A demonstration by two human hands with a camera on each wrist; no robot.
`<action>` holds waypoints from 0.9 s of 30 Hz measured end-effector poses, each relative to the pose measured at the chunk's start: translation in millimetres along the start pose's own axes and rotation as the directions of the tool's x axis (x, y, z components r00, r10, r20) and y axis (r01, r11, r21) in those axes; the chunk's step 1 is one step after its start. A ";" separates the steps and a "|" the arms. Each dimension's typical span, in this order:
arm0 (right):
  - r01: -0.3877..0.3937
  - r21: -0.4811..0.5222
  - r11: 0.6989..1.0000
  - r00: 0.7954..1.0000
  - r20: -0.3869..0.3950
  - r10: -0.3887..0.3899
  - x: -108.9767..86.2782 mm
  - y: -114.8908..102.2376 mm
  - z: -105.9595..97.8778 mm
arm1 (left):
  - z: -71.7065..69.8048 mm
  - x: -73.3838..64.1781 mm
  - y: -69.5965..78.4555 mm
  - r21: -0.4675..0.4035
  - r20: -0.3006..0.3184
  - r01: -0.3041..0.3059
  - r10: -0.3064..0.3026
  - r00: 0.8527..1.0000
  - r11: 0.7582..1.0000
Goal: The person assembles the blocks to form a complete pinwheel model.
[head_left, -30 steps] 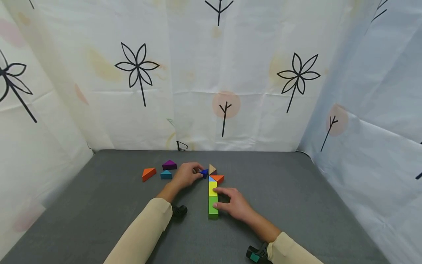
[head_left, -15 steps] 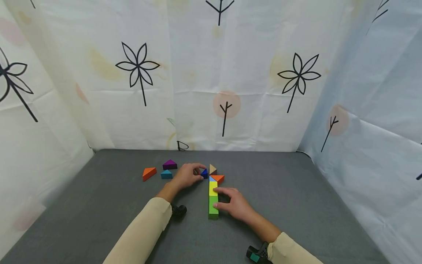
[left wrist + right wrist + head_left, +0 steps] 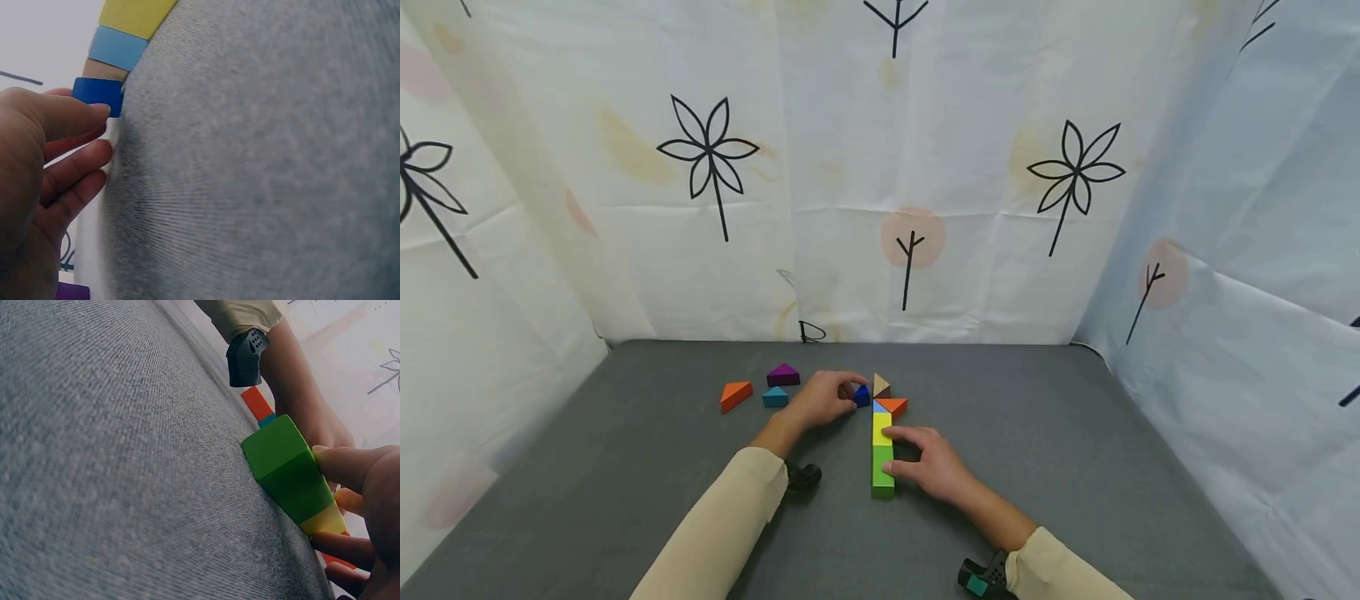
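Observation:
My left hand (image 3: 822, 398) pinches a dark blue triangular block (image 3: 862, 397) between thumb and fingers; in the left wrist view the thumb lies on the blue block (image 3: 97, 91). Just right of it are a tan triangular block (image 3: 881, 386), a light blue triangular block (image 3: 877, 407) and an orange triangular block (image 3: 893, 406). Below these, a yellow block (image 3: 881, 425) and a green block (image 3: 882, 479) form a straight column. My right hand (image 3: 936, 467) touches this column from the right, thumb on the green, forefinger on the yellow, fingers fairly straight.
Left of my left hand lie a purple triangular block (image 3: 783, 377), a teal triangular block (image 3: 775, 397) and another orange triangular block (image 3: 736, 395). Grey cloth (image 3: 1037, 417) covers the table. White printed sheets (image 3: 820, 250) hang at the back and both sides.
My left hand has turned the dark blue block, which was tilted, so that it stands more upright beside the column's top. My right hand has kept its place.

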State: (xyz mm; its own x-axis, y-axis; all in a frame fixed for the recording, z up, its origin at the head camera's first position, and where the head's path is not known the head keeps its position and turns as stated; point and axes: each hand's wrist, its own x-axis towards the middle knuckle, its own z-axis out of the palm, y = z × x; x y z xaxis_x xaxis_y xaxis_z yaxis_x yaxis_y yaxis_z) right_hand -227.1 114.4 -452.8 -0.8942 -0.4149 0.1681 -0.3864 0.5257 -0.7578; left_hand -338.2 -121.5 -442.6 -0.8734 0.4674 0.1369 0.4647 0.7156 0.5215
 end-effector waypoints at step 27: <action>0.011 0.000 1.000 1.000 0.005 -0.011 0.9 0.4 -0.3 | 1.4 1.2 6.8 0.104 -0.113 0.008 0.004 0.994 0.995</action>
State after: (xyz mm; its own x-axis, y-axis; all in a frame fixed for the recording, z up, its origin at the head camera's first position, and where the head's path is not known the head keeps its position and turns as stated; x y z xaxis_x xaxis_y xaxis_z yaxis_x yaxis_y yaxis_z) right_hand -228.1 114.4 -452.7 -0.8886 -0.4247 0.1730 -0.3963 0.5213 -0.7558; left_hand -335.9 -115.4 -440.1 -0.8826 0.4081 0.2332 0.4700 0.7695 0.4323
